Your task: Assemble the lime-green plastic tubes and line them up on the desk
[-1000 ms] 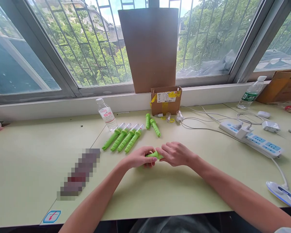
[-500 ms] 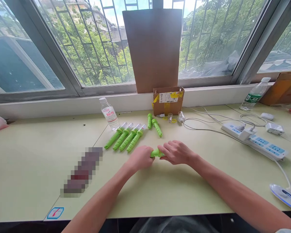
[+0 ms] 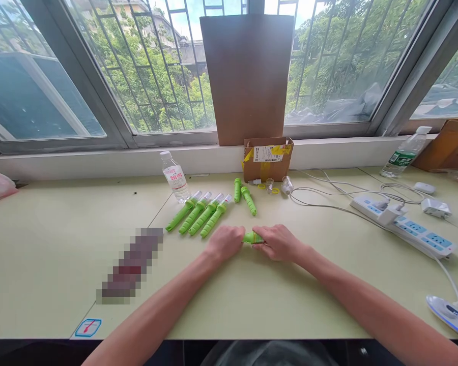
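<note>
Between my hands lies a green plastic tube (image 3: pixel 249 237), held low over the table. My left hand (image 3: pixel 226 242) is wrapped round its left end. The fingers of my right hand (image 3: pixel 278 241) grip its right end, where a ridged, thread-like part shows beside the fingertips. Both ends are hidden in my hands. Beyond my left hand, several green tubes with clear caps (image 3: pixel 198 214) lie side by side at a slant. Two capless green tubes (image 3: pixel 249 201) lie farther back, near small clear caps (image 3: pixel 269 185) and yellow rings (image 3: pixel 275 191).
A small cardboard box (image 3: pixel 267 158) stands by the window sill. Water bottles stand at left (image 3: pixel 175 178) and right (image 3: pixel 406 152). On the right are a white power strip (image 3: pixel 420 229), loose cables (image 3: pixel 328 204) and a white device (image 3: pixel 451 315). A blurred dark object (image 3: pixel 132 267) lies at left.
My right hand has shifted slightly and turned, so more of the ridged part of the green tube shows. My left hand still holds the other end. The view has moved a little.
</note>
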Available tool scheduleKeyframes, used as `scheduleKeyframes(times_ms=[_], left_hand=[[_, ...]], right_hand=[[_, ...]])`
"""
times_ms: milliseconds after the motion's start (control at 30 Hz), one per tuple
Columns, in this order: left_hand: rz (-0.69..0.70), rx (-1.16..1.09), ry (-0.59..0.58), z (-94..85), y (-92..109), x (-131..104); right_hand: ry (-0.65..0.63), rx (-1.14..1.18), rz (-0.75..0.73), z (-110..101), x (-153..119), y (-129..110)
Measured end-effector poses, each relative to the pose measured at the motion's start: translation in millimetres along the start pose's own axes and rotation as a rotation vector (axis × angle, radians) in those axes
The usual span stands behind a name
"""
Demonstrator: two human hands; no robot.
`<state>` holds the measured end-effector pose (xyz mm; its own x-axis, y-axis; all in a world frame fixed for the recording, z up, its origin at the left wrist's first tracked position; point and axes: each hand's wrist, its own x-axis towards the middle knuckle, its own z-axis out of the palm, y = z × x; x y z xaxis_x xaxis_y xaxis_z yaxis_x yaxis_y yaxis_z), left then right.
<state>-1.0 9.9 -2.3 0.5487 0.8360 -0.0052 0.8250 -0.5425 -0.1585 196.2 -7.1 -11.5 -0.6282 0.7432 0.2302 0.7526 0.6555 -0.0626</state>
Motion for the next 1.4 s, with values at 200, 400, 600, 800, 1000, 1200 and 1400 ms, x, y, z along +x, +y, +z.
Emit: scheduleKeyframes(times_ms=[200, 400, 600, 800, 1000, 1200, 1400], left_hand=[[0.004, 0.066, 0.191, 6.1, -2, 6], [-0.015, 0.023, 0.435, 7.0, -18, 5], [-0.005, -0.106, 0.340, 10.4, -20, 1], [0.059, -0.174, 0.207, 4.6, -11, -3], [0.040, -0.219, 0.121, 0.5, -8, -5], [0.041, -0.383, 0.020, -10.5, -11, -8], [0.045, -0.364, -0.003, -9.1, -10, -9]], right_hand=[[0.101, 0.289, 0.089, 4, 2, 12], [0.279, 0.946, 0.340, 5, 5, 25], [0.370, 0.751, 0.278, 9, 3, 25], [0.504, 0.199, 0.036, 8, 1, 22], [0.420, -0.053, -0.026, 6, 0, 21], [0.343, -0.175, -0.165, 3, 3, 11], [0.317, -0.175, -0.094, 5, 3, 2]])
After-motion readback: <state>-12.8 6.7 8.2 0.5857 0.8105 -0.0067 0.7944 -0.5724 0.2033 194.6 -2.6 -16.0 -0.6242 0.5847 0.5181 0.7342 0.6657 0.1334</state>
